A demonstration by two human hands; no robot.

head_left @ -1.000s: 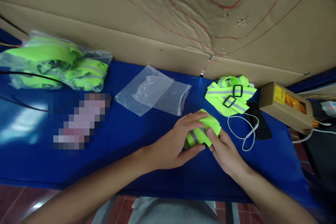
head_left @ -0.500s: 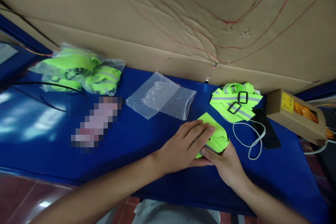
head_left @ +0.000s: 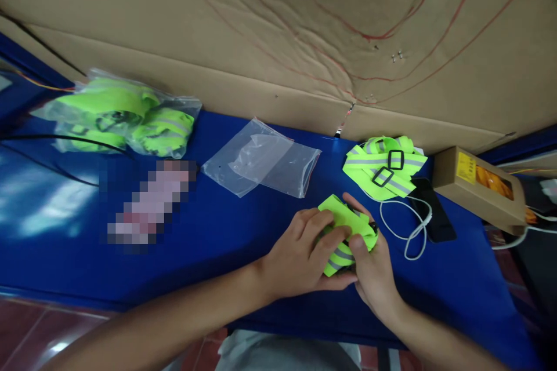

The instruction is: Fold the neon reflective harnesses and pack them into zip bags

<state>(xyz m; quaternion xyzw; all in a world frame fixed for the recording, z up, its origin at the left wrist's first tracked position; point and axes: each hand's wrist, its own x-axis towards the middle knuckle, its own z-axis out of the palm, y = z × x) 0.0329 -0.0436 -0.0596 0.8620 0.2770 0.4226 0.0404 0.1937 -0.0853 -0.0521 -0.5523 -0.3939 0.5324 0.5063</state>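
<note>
A folded neon-yellow strap bundle (head_left: pixel 342 256) with grey reflective stripes is held between both hands above the blue table's front part. My left hand (head_left: pixel 300 252) grips its left side, fingers curled over the top. My right hand (head_left: pixel 374 266) wraps round the right side, thumb pressed on the bundle. Beyond them, at the right, lies another loose neon strap bundle (head_left: pixel 385 167) with two black buckles. Two flat clear zip bags (head_left: pixel 263 159) lie overlapping behind my left hand. Bagged neon straps (head_left: pixel 126 116) are piled at the back left.
A blurred pinkish item (head_left: pixel 152 200) lies on the blue table (head_left: pixel 235 232) at left, near black cables. On the right are a white cable (head_left: pixel 407 237), a black phone (head_left: pixel 435 214) and a cardboard box (head_left: pixel 483 185) with orange contents. A cardboard panel (head_left: pixel 217 69) stands behind.
The bundle has turned in my hands, and more of its striped side shows. My right fingers now reach up behind it. The whole view has shifted slightly.
</note>
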